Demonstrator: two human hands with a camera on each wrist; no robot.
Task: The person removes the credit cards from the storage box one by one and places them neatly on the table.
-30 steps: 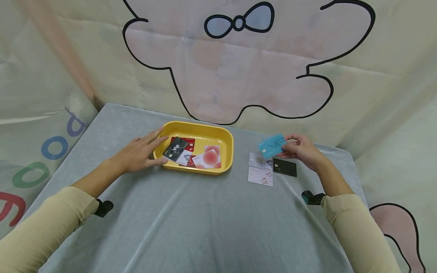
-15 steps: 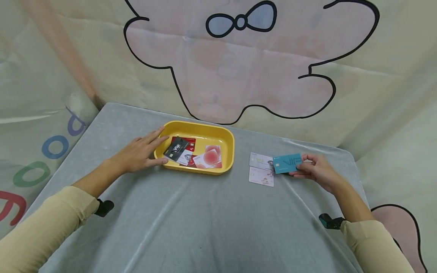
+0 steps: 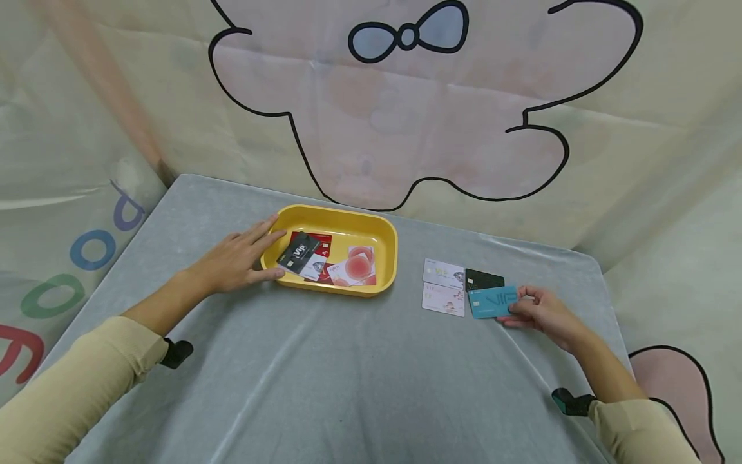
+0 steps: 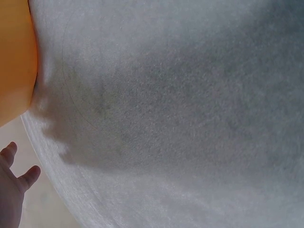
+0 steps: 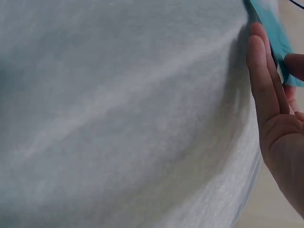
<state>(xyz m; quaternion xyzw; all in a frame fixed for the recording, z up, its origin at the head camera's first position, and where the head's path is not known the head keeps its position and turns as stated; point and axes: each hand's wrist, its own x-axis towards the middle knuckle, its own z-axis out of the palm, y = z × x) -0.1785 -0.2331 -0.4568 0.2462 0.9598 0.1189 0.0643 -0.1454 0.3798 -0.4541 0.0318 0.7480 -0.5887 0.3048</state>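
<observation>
My right hand (image 3: 545,317) pinches a blue VIP card (image 3: 489,303) by its right end, thumb on top and fingers beneath. The card lies just in front of a black card (image 3: 484,280) and overlaps its near edge in the head view. To the left are two pale cards, a white VIP card (image 3: 443,272) and a white flowered card (image 3: 443,299) below it. My left hand (image 3: 240,258) rests with spread fingers on the left rim of a yellow tray (image 3: 336,216). In the right wrist view the blue card (image 5: 275,38) shows between thumb and fingers.
Inside the tray are several cards: a dark VIP card (image 3: 299,253), a red card (image 3: 323,245) and pink-patterned cards (image 3: 355,267). A grey cloth (image 3: 336,380) covers the table. A printed curtain (image 3: 452,142) hangs behind the far edge.
My right hand has carried the blue card right and toward me, from above the pale cards, past the black card, to its near side. The left hand stays on the tray.
</observation>
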